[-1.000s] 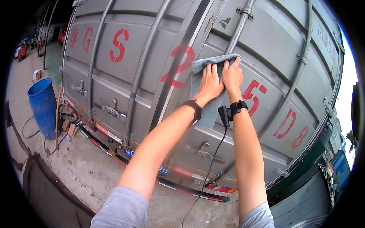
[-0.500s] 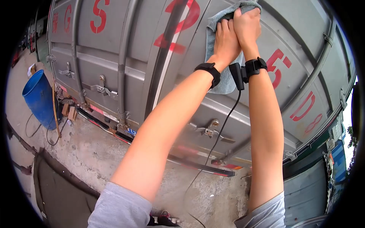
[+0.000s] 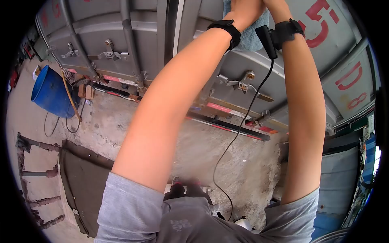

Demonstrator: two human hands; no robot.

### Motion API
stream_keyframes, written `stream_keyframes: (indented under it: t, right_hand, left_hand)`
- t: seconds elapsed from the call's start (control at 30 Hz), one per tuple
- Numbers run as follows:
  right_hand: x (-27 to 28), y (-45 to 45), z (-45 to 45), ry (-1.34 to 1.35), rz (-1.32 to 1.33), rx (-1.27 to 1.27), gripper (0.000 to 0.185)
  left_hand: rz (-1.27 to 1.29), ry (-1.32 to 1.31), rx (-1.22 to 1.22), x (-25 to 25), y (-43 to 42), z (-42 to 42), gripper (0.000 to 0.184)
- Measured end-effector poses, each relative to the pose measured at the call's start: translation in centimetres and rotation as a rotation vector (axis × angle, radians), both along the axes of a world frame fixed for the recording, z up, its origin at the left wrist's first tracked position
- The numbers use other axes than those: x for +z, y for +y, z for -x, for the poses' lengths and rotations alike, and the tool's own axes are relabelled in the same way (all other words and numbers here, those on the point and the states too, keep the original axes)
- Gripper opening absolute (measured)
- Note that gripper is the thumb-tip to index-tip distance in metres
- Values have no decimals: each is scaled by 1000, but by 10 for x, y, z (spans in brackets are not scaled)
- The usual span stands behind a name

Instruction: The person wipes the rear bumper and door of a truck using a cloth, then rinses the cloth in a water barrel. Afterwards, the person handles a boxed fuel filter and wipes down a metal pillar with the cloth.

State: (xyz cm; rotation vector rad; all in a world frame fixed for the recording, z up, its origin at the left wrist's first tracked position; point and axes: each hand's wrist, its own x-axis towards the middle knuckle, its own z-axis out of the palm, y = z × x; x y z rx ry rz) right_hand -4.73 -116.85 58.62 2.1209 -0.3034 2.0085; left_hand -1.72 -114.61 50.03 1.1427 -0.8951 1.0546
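A grey-blue towel (image 3: 248, 41) hangs against the grey metal truck door (image 3: 227, 65), below my hands. My left hand (image 3: 246, 11) is at the top edge on the towel, its fingers cut off by the frame. Close beside it, my right hand (image 3: 277, 5) is also mostly out of view. Both arms stretch upward, and each wrist wears a black strap. A black device (image 3: 266, 42) sits at the right strap, with a cable (image 3: 239, 131) running down from it.
A metal latch (image 3: 245, 83) sticks out under the towel. Along the truck's bottom runs a striped bumper bar (image 3: 227, 125). At left stand a blue barrel (image 3: 54, 91), a leaning stick (image 3: 71, 97) and bricks (image 3: 89, 92). A dark mat (image 3: 83, 178) lies on the concrete.
The view has tilted down, so hands and towel appear higher and the fingers have left the frame. More ground and my shirt now show. The towel still hangs at my hands.
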Motion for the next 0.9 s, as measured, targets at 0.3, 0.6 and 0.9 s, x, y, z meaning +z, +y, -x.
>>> stream_keyframes:
  t: [0.3,0.6,0.9]
  right_hand:
    - [-94,-4,4,-4,56,55,60]
    - [-152,6,20,69,47,77,57]
    - [-225,11,27,182,-44,113,66]
  left_hand:
    - [-59,48,59,-91,2,11,54]
    - [-230,175,13,-158,7,22,66]
    - [-273,159,177,-220,20,36,65]
